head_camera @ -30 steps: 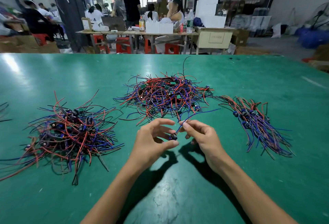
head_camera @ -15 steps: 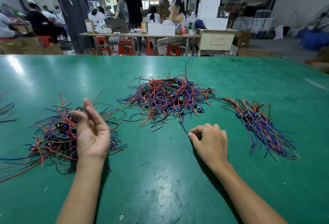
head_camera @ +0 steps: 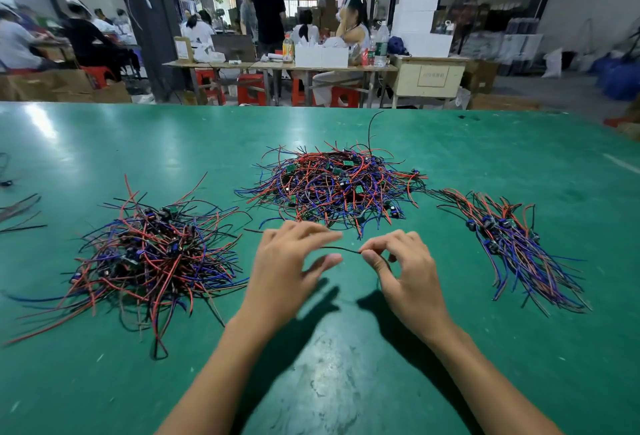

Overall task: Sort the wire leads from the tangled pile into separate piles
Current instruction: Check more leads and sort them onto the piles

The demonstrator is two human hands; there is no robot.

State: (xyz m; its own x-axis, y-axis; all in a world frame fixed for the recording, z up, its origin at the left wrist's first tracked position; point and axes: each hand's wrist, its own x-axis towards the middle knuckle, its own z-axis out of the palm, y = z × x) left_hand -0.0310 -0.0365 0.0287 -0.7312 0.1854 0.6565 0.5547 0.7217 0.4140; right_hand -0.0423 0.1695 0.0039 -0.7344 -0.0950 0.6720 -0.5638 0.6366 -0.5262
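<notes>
Left hand (head_camera: 284, 272) back — black lead (head_camera: 341, 249) pinched.

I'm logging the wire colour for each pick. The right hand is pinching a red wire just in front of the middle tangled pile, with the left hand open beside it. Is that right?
Not quite: the wire pinched by the right hand is black, not red, as the head view shows. The rest holds: it is just in front of the middle tangled pile, left hand open beside it.
</notes>
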